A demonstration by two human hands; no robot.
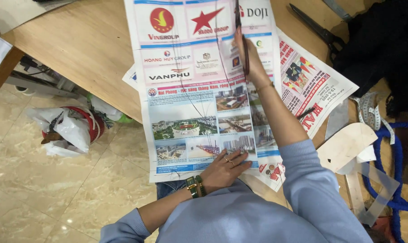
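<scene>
Newspaper sheets are two: the top sheet (190, 85) lies on the wooden table (87, 45) and hangs over its near edge, and a second sheet (312, 83) lies under it. The left hand (225, 167) presses flat with spread fingers on the near end of the top sheet. The right hand (250, 56) is closed around dark scissors (241, 33) over the far part. A second pair of scissors (316, 29) lies on the table to the right. On the floor stands a red basket (84, 123) with white plastic bags (69, 130) in it.
</scene>
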